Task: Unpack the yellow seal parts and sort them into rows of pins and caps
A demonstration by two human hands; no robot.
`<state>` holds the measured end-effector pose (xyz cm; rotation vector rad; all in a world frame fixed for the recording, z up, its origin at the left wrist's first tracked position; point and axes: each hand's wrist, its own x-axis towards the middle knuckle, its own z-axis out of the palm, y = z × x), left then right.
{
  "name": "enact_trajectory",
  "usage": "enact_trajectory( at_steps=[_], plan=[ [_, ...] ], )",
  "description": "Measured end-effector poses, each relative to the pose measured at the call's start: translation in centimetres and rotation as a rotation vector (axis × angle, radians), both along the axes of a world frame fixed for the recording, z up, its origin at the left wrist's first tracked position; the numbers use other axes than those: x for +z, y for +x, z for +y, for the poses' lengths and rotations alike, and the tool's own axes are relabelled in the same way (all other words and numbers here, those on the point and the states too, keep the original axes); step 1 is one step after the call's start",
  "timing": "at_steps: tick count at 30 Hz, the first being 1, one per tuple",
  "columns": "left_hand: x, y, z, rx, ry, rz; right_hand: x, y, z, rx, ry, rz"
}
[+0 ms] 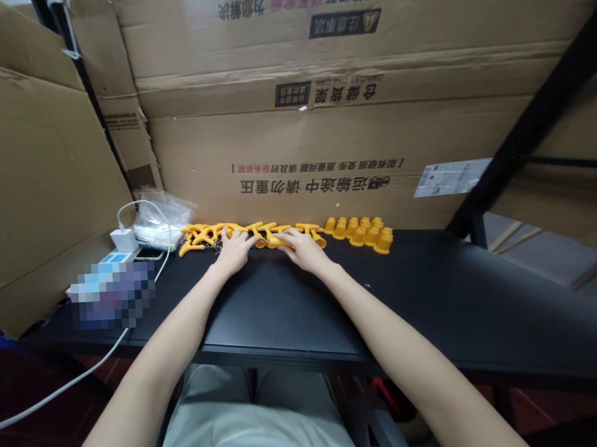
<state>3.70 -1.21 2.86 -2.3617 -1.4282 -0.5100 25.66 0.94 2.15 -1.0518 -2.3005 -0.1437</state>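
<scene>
My left hand (234,252) rests at the row of yellow branch-shaped plastic pieces (198,237), its fingers apart and its thumb pointing right toward a yellow cup-shaped piece. My right hand (304,247) has its thumb and fingers closed around a yellow plastic piece (281,242), mostly covered by the hand. Between the hands, a yellow cup-shaped piece (271,241) lies under the branch-shaped ones. Another cup-shaped piece (320,241) lies just right of my right hand. Small dark chains (215,246) lie among the pieces at the left. What is under my left fingers is partly hidden.
Several yellow cups (363,228) stand grouped on the black table (293,304) to the right. At the left are a clear plastic bag (158,214), a white charger (124,240) with a cable, a phone (150,254) and a blurred-out item. Cardboard (294,137) walls the back.
</scene>
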Motion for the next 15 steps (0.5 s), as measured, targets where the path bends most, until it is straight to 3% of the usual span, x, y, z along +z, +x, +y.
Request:
enact_trajectory(
  at_steps=[8,15],
  plan=[
    [-0.4,0.8,0.4,-0.125,0.067,-0.106,-0.1,-1.2,-0.7,0.114,0.01,0.076],
    [-1.2,-0.3,2.0,-0.384,0.148,-0.287,-0.2,-0.9,-0.5,0.119,0.004,0.119]
  ],
)
